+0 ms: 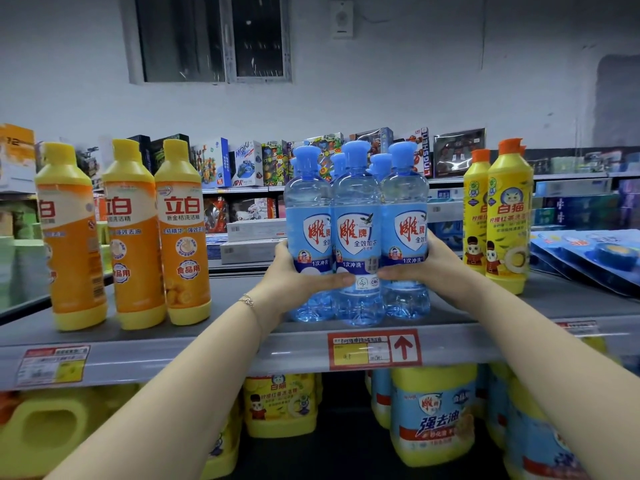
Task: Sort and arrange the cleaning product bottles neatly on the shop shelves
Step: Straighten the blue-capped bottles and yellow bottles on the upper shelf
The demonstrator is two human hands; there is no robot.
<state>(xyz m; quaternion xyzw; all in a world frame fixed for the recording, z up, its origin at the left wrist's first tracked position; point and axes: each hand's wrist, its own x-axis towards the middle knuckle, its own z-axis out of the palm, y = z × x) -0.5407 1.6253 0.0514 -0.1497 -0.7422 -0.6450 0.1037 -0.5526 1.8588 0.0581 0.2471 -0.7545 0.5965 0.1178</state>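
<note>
On the shelf (207, 344), near its front edge, a tight cluster of blue bottles (356, 237) stands between orange bottles (128, 237) and yellow bottles (498, 220). Squeezed unevenly, the cluster could splay and an outer bottle tip off the edge. They are clear and blue-capped, with labels forward. The left hand (298, 275) and right hand (426, 268) clamp the cluster from either side.

Behind the front three blue bottles (356, 237), only the caps of further bottles show; their number is unclear. The fingers of the left hand (298, 271) and right hand (433, 265) vanish round the cluster's sides. Below the bottles, the price tag (374, 349) has print too blurred to read. Lower left of them, a yellow jug (45, 427) is cut off at the view's edge; to their right, flat blue packs (595, 258) run off the edge.
</note>
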